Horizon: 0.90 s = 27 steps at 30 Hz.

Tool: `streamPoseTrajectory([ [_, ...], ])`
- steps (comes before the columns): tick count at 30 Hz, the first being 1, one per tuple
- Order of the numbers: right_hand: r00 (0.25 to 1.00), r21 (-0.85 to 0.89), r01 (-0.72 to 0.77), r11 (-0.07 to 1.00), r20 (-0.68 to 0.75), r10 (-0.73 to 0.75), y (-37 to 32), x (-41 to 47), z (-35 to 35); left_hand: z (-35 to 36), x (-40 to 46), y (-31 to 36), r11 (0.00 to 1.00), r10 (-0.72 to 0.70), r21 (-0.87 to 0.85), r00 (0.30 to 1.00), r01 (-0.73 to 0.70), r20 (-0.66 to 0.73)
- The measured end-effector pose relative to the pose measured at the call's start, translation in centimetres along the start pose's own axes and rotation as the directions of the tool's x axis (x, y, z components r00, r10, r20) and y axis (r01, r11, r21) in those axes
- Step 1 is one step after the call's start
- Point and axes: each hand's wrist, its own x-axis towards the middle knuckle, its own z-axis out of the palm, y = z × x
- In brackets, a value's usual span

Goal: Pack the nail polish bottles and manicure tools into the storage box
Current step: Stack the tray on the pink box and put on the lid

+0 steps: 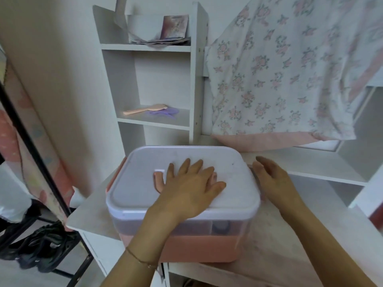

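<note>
A pink storage box (199,248) with a frosted white lid (134,189) sits on the white desk (290,251). The lid is on the box. My left hand (190,187) lies flat on the lid's middle, fingers spread, over the pink handle (158,177). My right hand (271,179) is open beside the box's right side, fingers straight, near the right latch. Dark shapes show dimly through the box's clear upper wall (221,225); I cannot tell what they are. No loose bottles or tools lie on the desk.
A white shelf unit (192,79) stands behind the box, holding a pink hairbrush (145,108), a purple comb (163,113) and papers. A floral cloth (279,69) hangs at the right. A mirror frame (31,141) leans at the left.
</note>
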Motion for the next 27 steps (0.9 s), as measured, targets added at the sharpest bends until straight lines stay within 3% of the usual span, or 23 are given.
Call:
streamPoseTrajectory([
  [2, 0.972, 0.27, -0.219, 0.938, 0.149, 0.184, 1.4, -0.2, 0.0, 0.2, 0.1, -0.3, 1.0, 0.004, 0.025, 1.0, -0.005, 0.028],
  [3, 0.933, 0.41, -0.344, 0.845, 0.249, 0.259, 1.8, -0.3, -0.1, 0.2, 0.1, -0.4, 1.0, 0.005, 0.026, 1.0, -0.006, 0.031],
  [5, 0.868, 0.54, -0.492, 0.683, 0.361, 0.34, 2.1, -0.2, -0.3, 0.3, 0.0, -0.6, 1.0, 0.008, 0.03, 1.0, -0.008, 0.03],
  [6, 0.858, 0.548, -0.51, 0.663, 0.372, 0.354, 2.2, -0.2, -0.4, 0.3, 0.0, -0.5, 0.999, 0.006, 0.032, 1.0, -0.007, 0.03],
  [14, 0.949, 0.565, -0.313, 0.763, 0.226, 0.221, 1.3, -0.2, -0.9, 0.4, 0.1, -0.2, 0.997, -0.016, 0.079, 0.999, 0.012, 0.047],
  [20, 0.97, 0.431, -0.182, 0.884, 0.228, 0.089, 1.0, -2.1, 0.6, 0.3, 0.1, 0.1, 0.992, -0.014, 0.126, 0.995, 0.001, 0.099],
  [27, 0.97, 0.121, -0.033, 0.992, 0.242, 0.003, 0.8, -2.2, 1.6, 0.4, 0.4, 0.4, 0.99, -0.02, 0.141, 0.993, 0.003, 0.116],
])
